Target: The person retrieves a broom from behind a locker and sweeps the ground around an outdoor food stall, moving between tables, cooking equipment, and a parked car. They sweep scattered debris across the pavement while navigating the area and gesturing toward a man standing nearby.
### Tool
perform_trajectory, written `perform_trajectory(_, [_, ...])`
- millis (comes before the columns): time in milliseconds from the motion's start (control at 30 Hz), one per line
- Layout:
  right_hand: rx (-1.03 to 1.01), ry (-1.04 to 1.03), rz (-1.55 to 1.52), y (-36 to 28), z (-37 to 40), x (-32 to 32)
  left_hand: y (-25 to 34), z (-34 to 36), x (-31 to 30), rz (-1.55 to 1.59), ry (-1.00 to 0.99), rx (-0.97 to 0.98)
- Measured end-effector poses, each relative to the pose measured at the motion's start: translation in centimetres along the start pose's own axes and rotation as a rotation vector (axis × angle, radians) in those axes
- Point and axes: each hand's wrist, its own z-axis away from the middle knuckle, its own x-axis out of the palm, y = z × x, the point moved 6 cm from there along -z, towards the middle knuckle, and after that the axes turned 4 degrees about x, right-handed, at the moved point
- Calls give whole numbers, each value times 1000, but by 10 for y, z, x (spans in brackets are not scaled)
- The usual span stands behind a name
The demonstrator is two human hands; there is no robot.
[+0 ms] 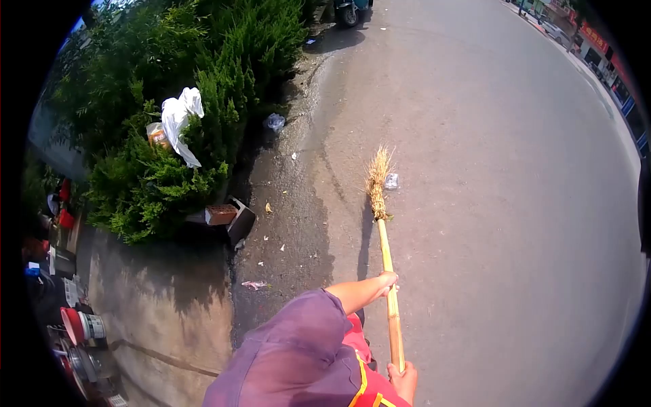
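Note:
A straw broom (386, 244) with a long pale handle slants forward over the road, its bristles fanned out at the far end. My left hand (388, 281) is wrapped round the middle of the handle, the arm stretched out in a purple sleeve. Lower down, close to my body, my right hand (405, 380) grips near the handle's top end. Just right of the bristles lies a small clear plastic wrapper (392, 180); whether the straw touches it is hard to tell.
Green bushes (156, 68) line the left, with a white plastic bag (178, 122) caught on them. A brick (221, 215) lies by the kerb. Litter such as a crumpled bag (274, 122) and a wrapper (254, 285) dots the wet gutter. A vehicle wheel (348, 16) stands ahead.

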Motion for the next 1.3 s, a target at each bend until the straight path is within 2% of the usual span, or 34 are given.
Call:
perform_trajectory(100, [161, -52, 81, -2, 11, -36, -59, 2, 40, -186, 24, -180])
perform_trajectory(200, [346, -54, 122, -3, 44, -76, -113, 82, 76, -261, -91, -462])
perform_trajectory(267, [498, -40, 106, -6, 74, -98, -211, 82, 99, -736, -28, -278])
perform_trajectory(333, [649, -15, 69, -10, 112, -116, -207, 178, 105, -813, -304, -497])
perform_trajectory(400, [797, 14, 14, -17, 157, -132, -180, 263, 120, -748, -527, -571])
perform_trajectory(500, [962, 96, -89, -32, 218, -150, -215, 323, 129, -904, -871, -823])
perform_trajectory(600, [1100, 213, -208, -44, 270, -159, -242, 361, 123, -845, -1060, -931])
perform_trajectory(667, [1154, 289, -280, -43, 293, -161, -246, 373, 126, -940, -1052, -1002])
perform_trajectory(700, [1169, 328, -303, -38, 300, -162, -233, 377, 138, -983, -994, -951])
perform_trajectory(733, [1172, 366, -327, -32, 306, -162, -224, 377, 154, -1012, -1033, -862])
perform_trajectory(767, [1171, 405, -344, -23, 311, -160, -236, 362, 162, -984, -1000, -897])
perform_trajectory(867, [1125, 486, -440, 34, 312, -145, -247, 331, 196, -1056, -872, -767])
perform_trajectory(900, [1116, 466, -503, 59, 311, -134, -265, 312, 200, -1076, -870, -812])
perform_trajectory(1033, [1086, 414, -532, 137, 318, -145, -310, 292, 213, -1331, -681, -716])
perform_trajectory(1100, [1139, 451, -600, 175, 354, -148, -378, 292, 200, -1349, -708, -891])
perform_trajectory(1133, [1165, 464, -646, 185, 374, -146, -400, 310, 190, -1408, -640, -943])
perform_trajectory(1200, [1326, 361, -604, 197, 437, -130, -459, 353, 160, -1527, -556, -1025])
perform_trajectory(1300, [1560, 393, -550, 187, 495, -143, -539, 420, 126, -1675, -522, -1125])
